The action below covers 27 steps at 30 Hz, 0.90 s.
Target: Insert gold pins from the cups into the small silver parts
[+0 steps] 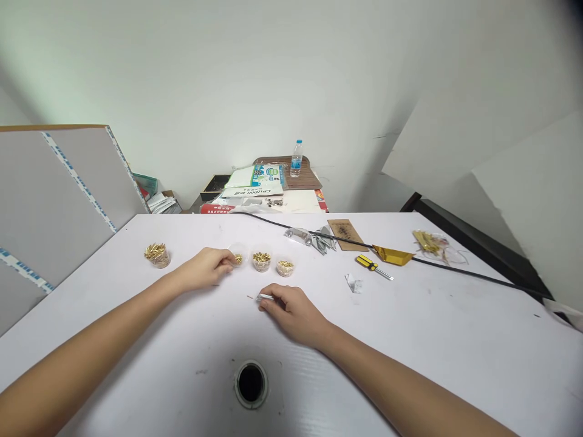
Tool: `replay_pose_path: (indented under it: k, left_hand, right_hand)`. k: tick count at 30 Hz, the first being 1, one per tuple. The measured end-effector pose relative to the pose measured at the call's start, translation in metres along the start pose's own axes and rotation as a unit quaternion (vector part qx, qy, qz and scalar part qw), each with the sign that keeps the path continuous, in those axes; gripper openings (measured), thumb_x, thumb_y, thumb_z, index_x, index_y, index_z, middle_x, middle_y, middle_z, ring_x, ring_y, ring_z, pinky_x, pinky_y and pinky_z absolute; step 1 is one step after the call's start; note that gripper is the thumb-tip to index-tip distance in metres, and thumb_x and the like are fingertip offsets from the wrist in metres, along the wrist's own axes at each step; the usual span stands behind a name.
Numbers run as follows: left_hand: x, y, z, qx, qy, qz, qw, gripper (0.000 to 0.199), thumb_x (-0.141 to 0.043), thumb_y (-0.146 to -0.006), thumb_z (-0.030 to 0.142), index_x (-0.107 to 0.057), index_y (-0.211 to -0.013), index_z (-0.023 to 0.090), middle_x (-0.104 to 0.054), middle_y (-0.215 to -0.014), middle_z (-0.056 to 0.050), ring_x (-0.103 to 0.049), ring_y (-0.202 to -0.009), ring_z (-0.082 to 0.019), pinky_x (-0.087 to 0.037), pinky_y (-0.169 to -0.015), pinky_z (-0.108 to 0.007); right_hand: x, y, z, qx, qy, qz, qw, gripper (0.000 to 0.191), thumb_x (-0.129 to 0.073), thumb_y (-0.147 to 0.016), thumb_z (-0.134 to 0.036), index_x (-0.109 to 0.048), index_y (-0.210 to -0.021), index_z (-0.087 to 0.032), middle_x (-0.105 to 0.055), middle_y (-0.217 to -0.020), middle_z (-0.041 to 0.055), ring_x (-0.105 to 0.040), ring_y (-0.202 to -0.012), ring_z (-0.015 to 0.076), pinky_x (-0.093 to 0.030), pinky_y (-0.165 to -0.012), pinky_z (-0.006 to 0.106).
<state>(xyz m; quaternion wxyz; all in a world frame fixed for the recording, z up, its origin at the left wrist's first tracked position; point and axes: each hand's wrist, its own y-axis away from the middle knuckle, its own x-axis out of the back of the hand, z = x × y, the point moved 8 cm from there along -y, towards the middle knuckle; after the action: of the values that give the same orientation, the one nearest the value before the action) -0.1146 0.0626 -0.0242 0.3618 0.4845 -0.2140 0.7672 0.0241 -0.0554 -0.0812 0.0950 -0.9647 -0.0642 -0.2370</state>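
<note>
My left hand (210, 267) reaches to a small clear cup (245, 252) with gold-coloured metal pieces in it. Its fingers are curled together at the cup's left side, and what they pinch, if anything, is hidden. Lower and to the right, my right hand (291, 309) is closed on a small white-and-silver piece (265, 297). A thin reddish tip sticks out of that piece to the left. Two more cups of gold-coloured pieces, a middle cup (261, 261) and a right cup (285, 267), stand in a row beside the first.
A tub of longer gold pins (157, 255) stands at the left. Toward the right lie a yellow-and-black screwdriver (373, 267), a crumpled scrap (354, 283), a brown card (346, 235) and a black cable (473, 274). A round hole (251, 385) opens in the white table near me.
</note>
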Motion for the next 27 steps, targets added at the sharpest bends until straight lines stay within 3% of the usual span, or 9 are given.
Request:
replay_pose_path:
  k: [4,9,15,19,23,27]
  left_hand:
    - [0.008,-0.002,-0.003,0.042,0.148,0.009,0.988,0.03,-0.064,-0.084,0.045,-0.071,-0.095,0.017,-0.064,-0.073,-0.002,-0.058,-0.065,-0.017,-0.043,-0.06,-0.024]
    - [-0.002,0.001,-0.005,0.093,0.229,-0.017,0.969,0.035,-0.069,-0.078,0.046,-0.069,-0.095,0.016,-0.061,-0.07,-0.001,-0.051,-0.058,-0.014,-0.038,-0.052,-0.023]
    - [0.01,0.012,-0.006,0.088,0.104,0.044,0.99,0.036,-0.055,-0.088,0.038,-0.065,-0.116,0.019,-0.066,-0.079,-0.002,-0.058,-0.066,-0.017,-0.04,-0.06,-0.025]
    - [0.022,0.025,0.021,0.067,0.068,0.105,0.99,0.035,-0.053,-0.092,0.04,-0.061,-0.119,0.02,-0.066,-0.081,-0.001,-0.059,-0.07,-0.018,-0.041,-0.064,-0.026]
    - [0.0,0.032,0.054,0.025,0.166,0.146,0.975,0.03,-0.042,-0.098,0.042,-0.059,-0.111,0.02,-0.056,-0.073,0.001,-0.052,-0.066,-0.016,-0.04,-0.063,-0.026]
    - [-0.037,0.034,0.059,-0.001,0.247,0.182,0.952,0.025,-0.035,-0.102,0.038,-0.052,-0.107,0.02,-0.048,-0.071,0.002,-0.046,-0.063,-0.015,-0.039,-0.064,-0.027]
  right_hand:
    - [0.0,0.001,-0.001,0.005,-0.001,0.0,1.0,0.019,-0.052,-0.096,-0.027,-0.068,-0.091,-0.019,-0.07,-0.091,0.0027,-0.055,-0.072,0.0146,-0.039,-0.065,0.026]
    - [0.001,0.001,-0.003,-0.004,-0.009,0.002,1.0,0.02,-0.051,-0.097,-0.027,-0.069,-0.091,-0.02,-0.069,-0.087,0.0013,-0.055,-0.072,0.0138,-0.038,-0.064,0.025]
    - [0.001,0.001,0.005,-0.018,-0.036,0.016,0.999,0.025,-0.05,-0.099,-0.035,-0.07,-0.099,-0.021,-0.067,-0.077,0.0001,-0.054,-0.065,0.0134,-0.038,-0.061,0.025]
    - [0.001,0.0,0.012,-0.029,-0.081,0.032,0.996,0.03,-0.049,-0.1,-0.04,-0.067,-0.112,-0.02,-0.073,-0.09,0.0037,-0.061,-0.069,0.0144,-0.046,-0.068,0.027]
    - [0.001,0.0,0.01,-0.022,-0.086,0.033,0.995,0.032,-0.045,-0.101,-0.041,-0.067,-0.102,-0.018,-0.074,-0.092,0.0052,-0.064,-0.071,0.0146,-0.049,-0.073,0.029]
    - [0.002,0.0,0.009,-0.018,-0.09,0.039,0.995,0.03,-0.046,-0.101,-0.042,-0.064,-0.097,-0.018,-0.073,-0.09,0.0047,-0.061,-0.07,0.0146,-0.048,-0.069,0.027]
